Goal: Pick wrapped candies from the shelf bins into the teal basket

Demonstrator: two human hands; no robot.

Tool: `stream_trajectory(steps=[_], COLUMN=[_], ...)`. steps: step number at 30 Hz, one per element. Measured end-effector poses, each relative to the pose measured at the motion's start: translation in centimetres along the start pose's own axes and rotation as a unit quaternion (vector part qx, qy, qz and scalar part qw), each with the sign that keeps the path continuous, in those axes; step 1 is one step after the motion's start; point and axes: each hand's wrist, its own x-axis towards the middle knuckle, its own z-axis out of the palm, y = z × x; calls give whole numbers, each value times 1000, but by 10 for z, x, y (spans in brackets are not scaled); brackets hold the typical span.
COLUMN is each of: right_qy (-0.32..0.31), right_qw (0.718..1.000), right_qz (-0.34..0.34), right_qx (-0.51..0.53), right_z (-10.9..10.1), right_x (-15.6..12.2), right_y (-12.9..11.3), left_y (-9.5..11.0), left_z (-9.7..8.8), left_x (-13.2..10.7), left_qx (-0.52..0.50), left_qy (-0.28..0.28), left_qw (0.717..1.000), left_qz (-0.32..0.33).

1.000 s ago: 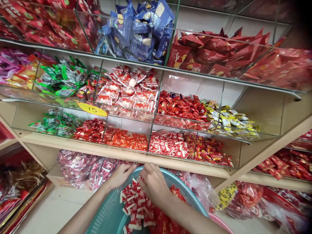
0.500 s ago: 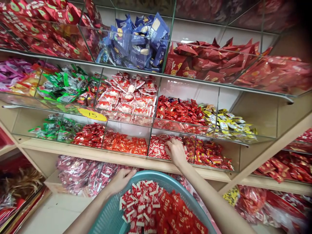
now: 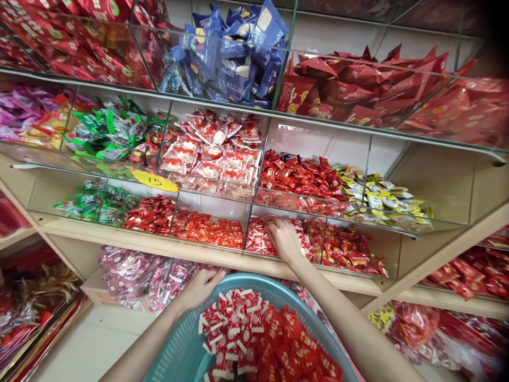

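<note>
Working at the shelf (image 3: 214, 259), we've the teal basket (image 3: 185, 334) rim clamped in our left hand (image 3: 202, 286); right hand (image 3: 284, 239), well apart, is on lower-row red-&-white sweets (image 3: 257, 239), can't tell if gripping. Step's prob. picking; next needs snug fingers b4 lifting.

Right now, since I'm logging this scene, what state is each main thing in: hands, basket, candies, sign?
Teal basket: open on top, partly filled.
Left hand: at its rim, grip unclear.
Shelf candies: wrapped, loose in their bin.
Right hand: curled over them, grasp unclear.
Basket's red-and-white candies: wrapped, heaped.
Red packets beside those: heaped.
Yellow sign: reads 15, tilted.
</note>
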Motion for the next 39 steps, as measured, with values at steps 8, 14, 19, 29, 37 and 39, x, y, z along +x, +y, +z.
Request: stream_trajectory(steps=[8,14,19,29,37,39], right_qy=[-1,-8,-16,-1,42,50], right_qw=[1000,1000,1000,1000,997,997], right_qz=[-3,-8,16,-20,-56,-60], right_qx=[12,7,7,-17,-32,-27], right_z=[2,7,11,11,3,-6], right_x=[-2,2,6,3,-6,-13], right_y=[5,1,-2,-2,2,2], left_y=[-2,-4,-2,-3,-3,-3], left_z=[0,1,0,0,0,0], left_x=[0,1,0,1,1,2], left_qx=[-2,1,3,0,22,22], left_qy=[-8,-5,0,-4,-6,-8], left_qw=[1000,1000,1000,1000,1000,1000], left_qz=[7,9,6,6,6,8])
